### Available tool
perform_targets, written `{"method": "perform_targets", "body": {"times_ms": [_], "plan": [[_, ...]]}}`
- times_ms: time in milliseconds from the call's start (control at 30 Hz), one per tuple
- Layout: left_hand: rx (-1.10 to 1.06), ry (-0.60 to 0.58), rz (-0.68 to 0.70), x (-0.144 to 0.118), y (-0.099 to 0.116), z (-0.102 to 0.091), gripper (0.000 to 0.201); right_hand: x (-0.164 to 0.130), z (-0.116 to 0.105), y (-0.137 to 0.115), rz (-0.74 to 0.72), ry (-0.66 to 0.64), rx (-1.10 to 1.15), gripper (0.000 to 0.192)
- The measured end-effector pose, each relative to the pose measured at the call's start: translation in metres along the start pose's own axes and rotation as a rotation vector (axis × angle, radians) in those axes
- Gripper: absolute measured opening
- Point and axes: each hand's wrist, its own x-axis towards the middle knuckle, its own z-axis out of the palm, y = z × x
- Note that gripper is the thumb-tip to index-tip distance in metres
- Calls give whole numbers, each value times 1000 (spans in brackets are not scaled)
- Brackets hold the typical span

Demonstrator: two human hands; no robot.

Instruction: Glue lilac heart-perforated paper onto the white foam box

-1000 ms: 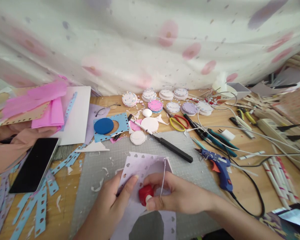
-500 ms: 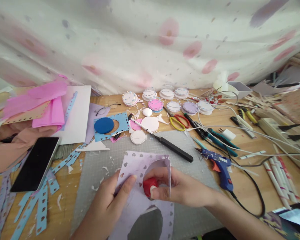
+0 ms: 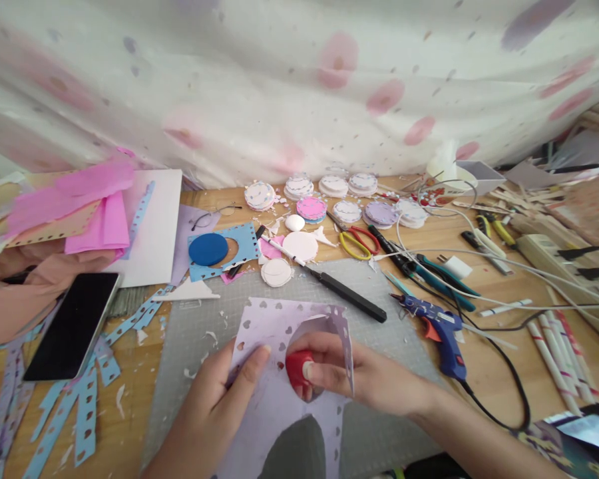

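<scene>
A lilac paper sheet (image 3: 264, 412), with heart-shaped holes along its edges and two large round cut-outs, is held over the grey cutting mat (image 3: 190, 346). My left hand (image 3: 234, 386) grips its left edge, thumb on top and fingers beneath. My right hand (image 3: 349, 366) is closed around a small red paper punch (image 3: 299, 372), the thumb pressing on its pale part. The punch sits at the left rim of the upper round hole, partly covered by the fingers. A narrow strip of the sheet stands up over my right hand.
Beyond the mat lie a black pen-like cutter (image 3: 352, 299), a blue disc (image 3: 208, 249) and several decorated discs (image 3: 347, 211). A blue glue gun (image 3: 442, 326), pliers (image 3: 444, 283) and cables are on the right. A phone (image 3: 74, 326) and paper strips (image 3: 86, 419) lie left.
The sheet has tilted and shifted slightly, its right strip moving right. My right thumb has moved up on the red punch, and the fingertips now show below it.
</scene>
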Motion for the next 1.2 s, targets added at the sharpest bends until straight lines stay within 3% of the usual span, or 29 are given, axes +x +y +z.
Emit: {"method": "perform_targets", "body": {"times_ms": [133,233,367,567,767,1000,1100,1200], "plan": [[42,2,16,1,-4,0,35,-3,3,-2,-19,-12,-127,31],[97,-64,59,2,-6,0,35,-4,6,-2,-4,-17,-214,29],[113,-128,164,4,-6,1,30,-1,7,2,21,-20,-183,35],[135,-78,206,4,-10,7,28,5,7,12,19,51,-157,37],[57,-94,154,1,-5,9,30,1,13,9,40,162,-167,37],[-93,-258,-160,-13,0,4,37,3,16,11,9,159,-211,33],[-144,-275,-102,-13,-2,9,36,3,16,10,-22,171,-232,31],[-70,-160,17,-11,-4,13,26,1,16,8,-44,150,-221,31]]}}
